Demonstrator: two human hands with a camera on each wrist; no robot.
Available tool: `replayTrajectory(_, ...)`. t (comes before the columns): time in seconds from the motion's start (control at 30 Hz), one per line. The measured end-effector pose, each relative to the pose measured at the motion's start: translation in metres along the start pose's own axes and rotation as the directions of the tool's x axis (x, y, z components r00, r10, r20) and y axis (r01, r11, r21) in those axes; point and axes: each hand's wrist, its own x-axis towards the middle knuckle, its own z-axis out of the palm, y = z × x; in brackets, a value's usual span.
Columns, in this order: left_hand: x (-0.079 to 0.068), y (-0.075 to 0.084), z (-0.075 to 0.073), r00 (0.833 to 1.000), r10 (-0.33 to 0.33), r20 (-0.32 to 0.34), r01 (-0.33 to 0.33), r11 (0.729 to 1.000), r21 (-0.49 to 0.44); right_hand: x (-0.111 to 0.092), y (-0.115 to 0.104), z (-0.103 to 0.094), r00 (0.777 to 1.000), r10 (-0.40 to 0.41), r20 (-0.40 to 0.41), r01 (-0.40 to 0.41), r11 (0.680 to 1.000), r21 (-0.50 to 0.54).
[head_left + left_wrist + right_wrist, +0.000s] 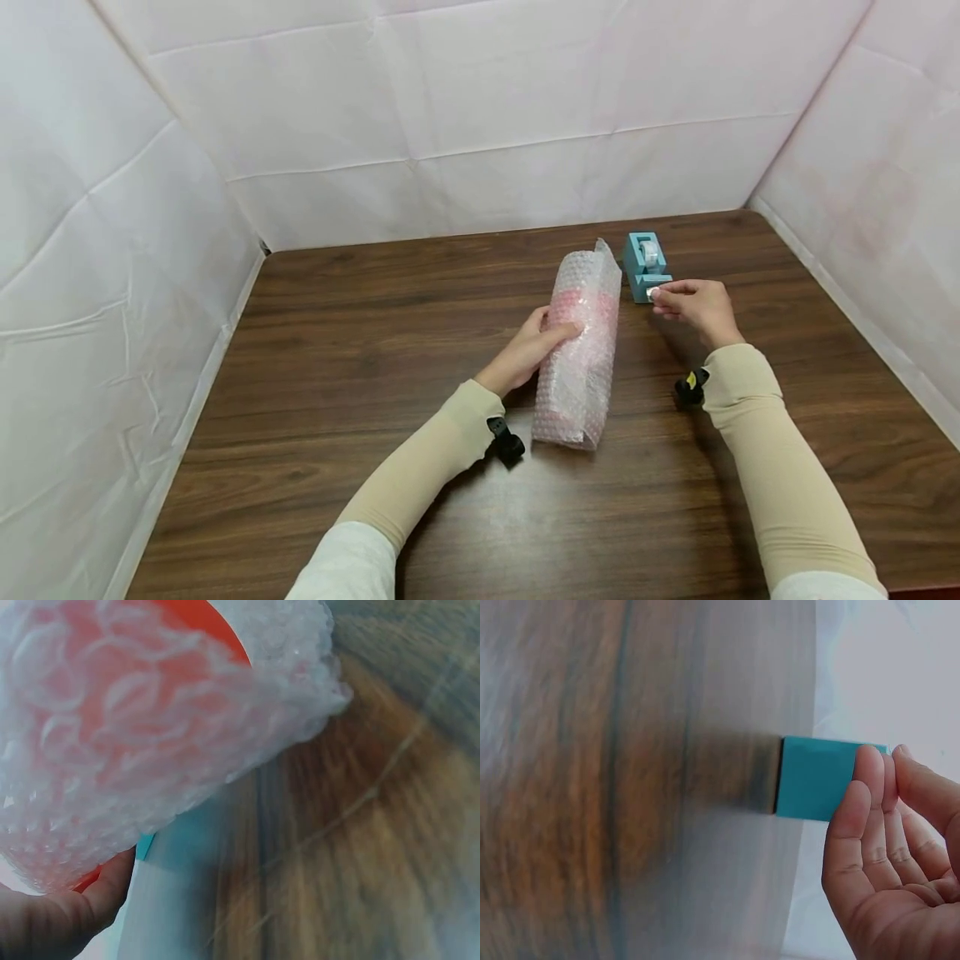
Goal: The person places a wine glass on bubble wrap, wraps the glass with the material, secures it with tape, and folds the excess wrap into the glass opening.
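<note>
A bundle in clear bubble wrap point(577, 383), roughly a cylinder with something red inside, stands or leans on the table near its middle. My left hand point(531, 348) grips its left side, thumb across the front. In the left wrist view the red object point(206, 626) shows through the wrap's open end. Right of the bundle is a teal tape dispenser point(634, 265) with a roll of clear tape point(649, 253). At its front edge my right hand point(699, 307) pinches the tape end point(653, 293) between thumb and fingers. The right wrist view shows the dispenser's teal end point(814, 780) behind the fingertips.
The dark wood-grain table point(360, 333) is bordered by white cloth walls at the back point(450, 100), left and right. Black wrist cameras are strapped below both hands, the left one point(507, 443) just beside the bundle's lower end.
</note>
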Motion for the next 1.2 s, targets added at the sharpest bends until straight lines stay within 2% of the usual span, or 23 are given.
replayTrajectory(0.2,-0.001,0.007,-0.014,0.999,0.016,-0.032,-0.016,1.000,-0.011,0.005,-0.012,0.012,0.995,-0.075,0.059,0.070,0.995,0.075)
replayTrajectory(0.3,-0.003,0.010,-0.022,0.999,0.021,-0.049,-0.021,1.000,-0.005,0.006,-0.022,0.019,0.990,-0.114,0.086,0.108,0.991,0.077)
replayTrajectory(0.47,-0.006,0.016,-0.035,0.995,0.027,-0.094,-0.028,1.000,-0.003,0.008,-0.043,0.030,0.975,-0.171,0.141,0.178,0.983,-0.041)
replayTrajectory(0.57,-0.008,0.019,-0.041,0.992,0.031,-0.120,-0.032,0.999,-0.008,0.008,-0.057,0.038,0.964,-0.204,0.170,0.218,0.974,-0.064)
replayTrajectory(0.77,-0.012,0.021,-0.049,0.987,0.037,-0.154,-0.039,0.999,-0.005,0.002,-0.079,0.057,0.935,-0.288,0.209,0.297,0.955,-0.012)
replayTrajectory(0.97,-0.015,0.021,-0.056,0.983,0.041,-0.179,-0.041,0.999,0.004,-0.009,-0.099,0.074,0.888,-0.386,0.251,0.392,0.920,0.028)
replayTrajectory(1.2,-0.017,0.021,-0.061,0.978,0.053,-0.201,-0.051,0.999,0.012,-0.020,-0.116,0.095,0.852,-0.409,0.327,0.427,0.904,0.019)
